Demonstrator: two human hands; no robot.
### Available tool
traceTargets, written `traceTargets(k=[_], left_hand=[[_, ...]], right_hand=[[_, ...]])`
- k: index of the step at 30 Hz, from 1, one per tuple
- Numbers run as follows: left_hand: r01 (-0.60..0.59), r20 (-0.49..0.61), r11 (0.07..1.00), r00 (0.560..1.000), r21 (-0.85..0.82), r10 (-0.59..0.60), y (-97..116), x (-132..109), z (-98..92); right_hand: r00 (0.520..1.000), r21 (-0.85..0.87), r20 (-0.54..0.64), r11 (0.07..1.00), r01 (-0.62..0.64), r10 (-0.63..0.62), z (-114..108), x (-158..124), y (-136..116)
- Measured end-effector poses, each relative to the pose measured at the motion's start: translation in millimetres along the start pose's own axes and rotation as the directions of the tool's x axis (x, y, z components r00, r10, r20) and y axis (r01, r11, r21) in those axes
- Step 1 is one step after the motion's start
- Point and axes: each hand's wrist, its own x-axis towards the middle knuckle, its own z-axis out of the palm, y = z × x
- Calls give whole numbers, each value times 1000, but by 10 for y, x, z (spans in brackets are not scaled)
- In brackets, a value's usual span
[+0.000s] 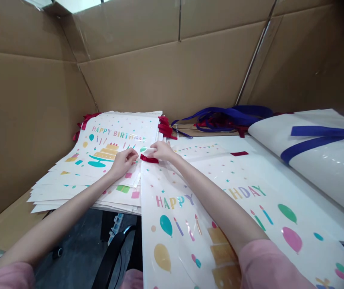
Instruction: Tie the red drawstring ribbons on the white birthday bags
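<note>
A large white "HAPPY BIRTHDAY" gift bag [208,192] lies flat in front of me, printed with balloons, candles and a cake. At its far left corner sits a red ribbon handle [148,159]. My left hand [124,161] is closed in a pinch at the left end of that ribbon, over the edge of the neighbouring stack. My right hand [161,151] is closed on the bag's top edge just above the ribbon. Another red ribbon piece [239,153] shows further right on the same bag.
A fanned stack of the same birthday bags [78,176] with red handles lies to the left. Blue ribbons [229,116] are heaped at the back. A white bag with a blue ribbon [319,152] lies at right. Cardboard walls [175,76] surround the table. Black chair part [112,257] below.
</note>
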Motion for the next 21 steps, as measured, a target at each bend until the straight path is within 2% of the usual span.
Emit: traceTargets(k=[2,4,6,11,15,18,21], left_hand=[[-135,-65,971,987,196,150,47,-61,-5],[-267,-20,894,956,360,294,87,-106,-3],[-327,42,807,935,491,353,119,-124,6],[-310,166,650,947,694,274,186,-73,49],[-314,260,564,949,764,176,239,-14,93],[-294,272,565,954,771,126,263,19,120],[-219,216,624,973,750,81,252,40,135]], right_hand=[[1000,3,-7,1000,-3,3,17,9,23],[1000,-4,-10,1000,-10,10,24,17,32],[1000,-16,-10,1000,-15,15,24,21,27],[1000,-45,-2,999,-21,21,23,16,-7],[1000,-66,0,998,-23,23,44,13,-25],[1000,-78,-15,997,1,-2,64,7,-28],[999,-82,-27,996,21,-23,77,-1,-26]])
